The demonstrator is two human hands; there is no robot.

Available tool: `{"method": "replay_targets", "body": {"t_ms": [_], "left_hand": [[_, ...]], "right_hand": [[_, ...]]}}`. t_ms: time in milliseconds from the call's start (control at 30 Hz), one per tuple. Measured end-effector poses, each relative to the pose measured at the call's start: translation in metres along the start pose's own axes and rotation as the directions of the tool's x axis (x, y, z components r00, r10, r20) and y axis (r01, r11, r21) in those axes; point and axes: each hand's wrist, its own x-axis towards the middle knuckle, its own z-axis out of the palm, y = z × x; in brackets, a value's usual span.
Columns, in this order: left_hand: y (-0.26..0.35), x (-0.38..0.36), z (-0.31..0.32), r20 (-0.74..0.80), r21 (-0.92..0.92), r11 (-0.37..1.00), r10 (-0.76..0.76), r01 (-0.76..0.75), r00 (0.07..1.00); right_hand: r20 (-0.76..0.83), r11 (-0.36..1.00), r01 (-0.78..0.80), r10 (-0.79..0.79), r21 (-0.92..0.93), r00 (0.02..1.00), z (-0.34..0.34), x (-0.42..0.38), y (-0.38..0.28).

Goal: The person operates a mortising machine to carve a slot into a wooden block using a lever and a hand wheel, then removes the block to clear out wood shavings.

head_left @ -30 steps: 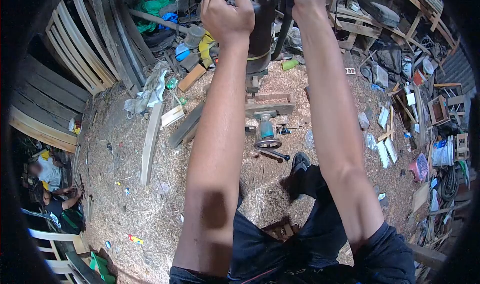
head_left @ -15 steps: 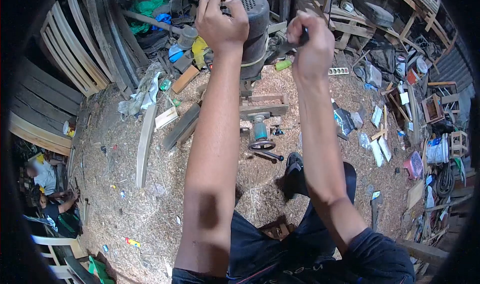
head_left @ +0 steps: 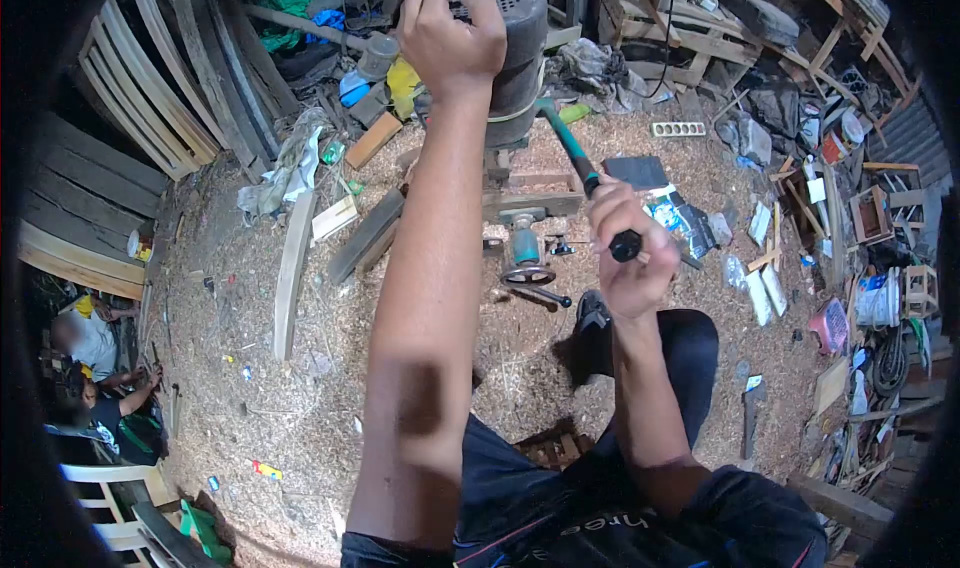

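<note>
My left hand (head_left: pixel 452 40) is curled closed at the left side of the dark cylindrical motor housing (head_left: pixel 522 43), which has a perforated top. What its fingers close on, if anything, is hidden. My right hand (head_left: pixel 632 248) is wrapped around the black grip of a green machine lever (head_left: pixel 566 138), which slants down toward me from the machine's right side. Below the motor, a wooden piece (head_left: pixel 540 205) lies across the machine. In front of it is a green vise-like part (head_left: pixel 523 240) with a handwheel (head_left: pixel 528 276) and a crank handle.
Wood shavings (head_left: pixel 330 408) cover the floor. Boards (head_left: pixel 292 273) lie left of the machine, and planks (head_left: pixel 150 98) lean farther left. A power strip (head_left: pixel 678 129) lies at right, near scrap wood and a pink basket (head_left: pixel 830 328). Two people (head_left: pixel 110 388) sit at far left.
My right hand has pulled the lever down and toward me from its raised position. My left hand stays at the motor housing; the view has shifted slightly.
</note>
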Motion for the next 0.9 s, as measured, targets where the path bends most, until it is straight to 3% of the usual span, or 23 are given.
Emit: {"method": "replay_targets", "body": {"t_ms": [67,100,167,267,333,367,400,533,600,633,667,733,767,900], "left_hand": [[0.001,-0.005,0.003,-0.034,0.011,1.0,-0.019,0.02,0.999],[-0.003,-0.005,0.005,-0.027,-0.01,1.0,-0.01,0.009,1.0],[0.002,-0.007,0.003,-0.02,0.012,0.999,-0.05,0.051,0.999],[-0.001,-0.007,0.003,-0.028,0.034,0.999,-0.034,0.035,0.999],[-0.004,-0.007,0.005,-0.031,0.025,1.0,-0.007,0.008,0.999],[-0.007,-0.009,0.006,-0.03,0.024,1.0,0.006,-0.005,1.0],[-0.005,-0.01,0.006,-0.056,0.031,0.999,-0.007,0.008,0.998],[0.005,-0.006,-0.005,0.03,0.005,0.995,-0.101,0.101,0.994],[0.002,-0.007,-0.001,-0.016,0.013,0.998,-0.068,0.068,0.998],[0.002,-0.006,-0.003,-0.042,-0.034,0.999,0.036,-0.037,0.998],[0.006,-0.007,-0.001,0.012,-0.058,0.997,-0.051,0.052,0.999],[0.015,-0.009,-0.008,0.112,-0.056,0.981,-0.178,0.185,0.978],[0.011,-0.012,-0.008,0.104,-0.052,0.985,-0.158,0.164,0.982],[0.012,-0.017,-0.008,0.088,-0.009,0.989,-0.147,0.148,0.985]], "right_hand": [[0.103,0.973,-0.208,0.218,-0.1,0.971,-0.009,0.008,-0.019],[0.123,0.821,-0.527,0.559,-0.219,0.82,-0.013,0.025,-0.037],[-0.014,0.46,-0.738,0.844,-0.494,0.536,0.004,0.064,-0.062],[0.024,0.53,-0.404,0.627,-0.746,0.779,0.016,0.061,-0.037],[0.102,0.194,0.04,0.322,-0.98,0.941,0.016,0.042,-0.022],[0.009,0.223,-0.206,0.699,-0.953,0.715,0.009,0.055,-0.022],[-0.086,0.06,-0.391,0.935,-0.918,0.345,0.014,0.076,-0.038],[-0.229,0.121,-0.698,0.893,-0.706,0.387,0.016,0.063,-0.047],[-0.223,0.165,-0.729,0.887,-0.664,0.404,0.015,0.055,-0.047],[-0.232,0.168,-0.756,0.89,-0.632,0.392,0.013,0.042,-0.049],[-0.232,0.181,-0.777,0.892,-0.603,0.388,0.005,0.026,-0.037],[-0.23,0.279,-0.717,0.82,-0.639,0.524,-0.006,-0.015,-0.014],[-0.219,0.33,-0.677,0.776,-0.657,0.591,-0.009,-0.031,-0.006],[-0.225,0.406,-0.624,0.689,-0.668,0.689,-0.009,-0.072,0.007]]}}
